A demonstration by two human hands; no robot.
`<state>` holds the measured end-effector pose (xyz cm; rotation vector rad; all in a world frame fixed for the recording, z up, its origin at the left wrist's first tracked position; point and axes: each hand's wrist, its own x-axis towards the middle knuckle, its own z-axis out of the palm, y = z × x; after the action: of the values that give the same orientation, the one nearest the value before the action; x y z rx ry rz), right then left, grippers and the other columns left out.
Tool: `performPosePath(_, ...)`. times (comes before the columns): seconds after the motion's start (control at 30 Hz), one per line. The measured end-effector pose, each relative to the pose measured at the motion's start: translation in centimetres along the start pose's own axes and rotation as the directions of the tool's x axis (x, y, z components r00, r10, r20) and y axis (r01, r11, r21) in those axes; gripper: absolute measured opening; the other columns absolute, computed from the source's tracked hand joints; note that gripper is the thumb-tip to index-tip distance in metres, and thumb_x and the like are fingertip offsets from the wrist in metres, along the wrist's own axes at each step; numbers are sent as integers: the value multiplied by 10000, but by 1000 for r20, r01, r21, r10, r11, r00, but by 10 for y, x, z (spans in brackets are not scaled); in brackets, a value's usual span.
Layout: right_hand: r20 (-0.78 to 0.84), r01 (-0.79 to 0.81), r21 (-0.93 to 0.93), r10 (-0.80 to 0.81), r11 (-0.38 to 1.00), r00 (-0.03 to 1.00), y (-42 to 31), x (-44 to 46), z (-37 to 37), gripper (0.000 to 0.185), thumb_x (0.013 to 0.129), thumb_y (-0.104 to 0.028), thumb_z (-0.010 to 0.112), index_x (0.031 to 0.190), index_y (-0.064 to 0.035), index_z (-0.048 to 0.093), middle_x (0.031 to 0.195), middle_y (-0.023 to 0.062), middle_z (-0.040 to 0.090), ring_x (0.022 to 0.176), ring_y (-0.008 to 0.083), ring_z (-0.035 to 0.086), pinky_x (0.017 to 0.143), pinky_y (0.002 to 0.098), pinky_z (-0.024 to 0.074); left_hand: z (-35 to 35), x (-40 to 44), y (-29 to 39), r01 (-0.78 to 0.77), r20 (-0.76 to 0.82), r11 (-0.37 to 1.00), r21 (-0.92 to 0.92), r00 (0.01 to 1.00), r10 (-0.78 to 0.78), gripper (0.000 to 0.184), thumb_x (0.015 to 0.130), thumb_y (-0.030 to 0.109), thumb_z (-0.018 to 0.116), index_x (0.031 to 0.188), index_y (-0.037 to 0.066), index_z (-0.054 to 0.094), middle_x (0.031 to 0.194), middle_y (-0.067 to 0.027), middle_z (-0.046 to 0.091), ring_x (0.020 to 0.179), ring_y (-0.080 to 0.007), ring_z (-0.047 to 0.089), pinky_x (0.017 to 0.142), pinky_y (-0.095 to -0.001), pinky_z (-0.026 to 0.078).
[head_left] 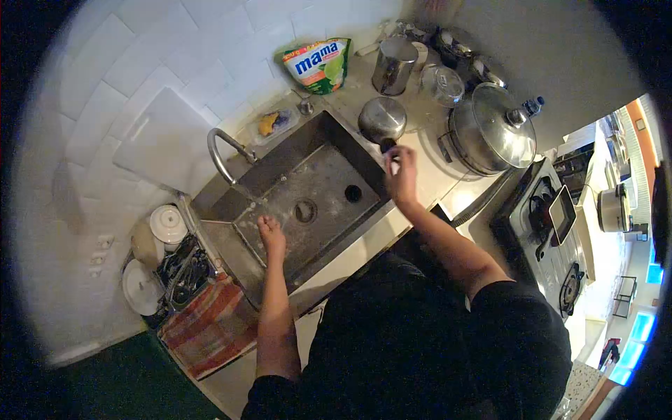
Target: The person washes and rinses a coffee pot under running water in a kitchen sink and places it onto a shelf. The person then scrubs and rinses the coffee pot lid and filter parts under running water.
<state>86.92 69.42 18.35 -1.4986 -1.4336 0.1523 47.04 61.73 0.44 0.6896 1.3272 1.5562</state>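
Observation:
My left hand (271,235) hovers over the near left part of the dark metal sink (329,234), fingers loosely bent and slightly apart, with nothing visible in it. Beyond the sink's right edge, my right hand (401,176) is closed at the dark handle of a small metal saucepan (382,119). The hand is somewhat blurred, and its grip partly hides the handle's end. The saucepan's rounded metal side faces up on the counter. Left of the sink's middle arches the faucet (222,155), its spout over the basin.
A detergent pouch (318,65), a metal container (394,66) and a large lidded pot (492,129) stand along the counter. At the right is a gas stove (546,234) with a square pan (562,215). A dish rack (183,276) and a striped cloth (210,325) lie left.

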Motion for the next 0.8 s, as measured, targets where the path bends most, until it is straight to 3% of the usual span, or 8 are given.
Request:
performPosePath(0.07, -61, -36, -2, 36, 999, 997, 22, 16, -17, 209, 949, -23, 715, 1116, 21, 596, 1172, 229, 573, 1059, 370, 613, 932, 450, 530, 4, 2, -2, -84, 20, 959, 270, 996, 82, 234, 1099, 179, 520, 1291, 56, 470, 1000, -50, 541, 836, -179, 551, 751, -335, 487)
performPosePath(0.13, -68, -22, -126, 13, 992, 998, 45, 27, -28, 181, 966, -44, 689, 1117, 8, 605, 1197, 261, 556, 1100, 413, 600, 995, 481, 499, 10, -1, 12, -101, 76, 784, 613, 995, 69, 254, 1078, 140, 558, 1310, 68, 484, 1017, -58, 564, 855, -206, 574, 793, -350, 507)
performPosePath(0.27, -35, 115, -295, -131, 949, 991, 75, 40, -41, 195, 946, -14, 663, 1132, -9, 605, 1249, 298, 536, 1131, 464, 582, 1020, 505, 482, 40, -8, 26, -93, 94, 797, 597, 994, 46, 202, 1062, 124, 584, 1258, 78, 567, 1036, -80, 646, 881, -215, 618, 818, -364, 521)
performPosePath(0.43, -76, -21, -246, 3, 969, 997, 110, 45, -27, 232, 902, -37, 733, 1106, -29, 623, 1237, 265, 582, 1163, 443, 574, 1008, 506, 477, 68, -13, 9, -211, 226, 703, 679, 971, 74, 164, 1063, 143, 592, 1206, 75, 640, 1093, -91, 693, 901, -214, 638, 827, -374, 531)
performPosePath(0.57, -34, -25, -411, 12, 911, 999, 121, 46, -31, 295, 875, -75, 790, 1123, -45, 634, 1187, 228, 634, 1161, 421, 593, 997, 504, 476, 87, -6, -36, -243, 328, 710, 660, 944, 18, 262, 955, 70, 661, 1216, 79, 648, 1025, -117, 672, 1000, -285, 644, 869, -427, 536)
performPosePath(0.6, -52, -56, -412, 38, 910, 998, 120, 46, -32, 333, 869, -89, 799, 1153, -46, 630, 1191, 222, 638, 1162, 421, 595, 998, 503, 476, 94, -7, -42, -329, 394, 620, 713, 918, 34, 348, 889, 59, 689, 1233, 89, 645, 1089, -162, 646, 1085, -347, 634, 927, -464, 524)
performPosePath(0.73, -63, -132, -401, 116, 907, 991, 103, 51, -39, 497, 847, -146, 831, 1276, -42, 602, 1213, 215, 642, 1162, 431, 601, 1007, 507, 475, 148, -14, -31, -305, 436, 551, 777, 892, -121, 504, 842, 107, 762, 1319, 112, 600, 1294, -212, 565, 1213, -419, 582, 1022, -514, 490)
performPosePath(0.8, -27, -110, -420, 108, 901, 994, 107, 55, -41, 563, 835, -175, 846, 1317, -35, 591, 1221, 221, 636, 1159, 439, 600, 1009, 512, 478, 171, -18, -26, -390, 474, 474, 789, 878, -66, 553, 836, 118, 781, 1353, 105, 583, 1333, -227, 544, 1271, -442, 541, 1050, -517, 484)
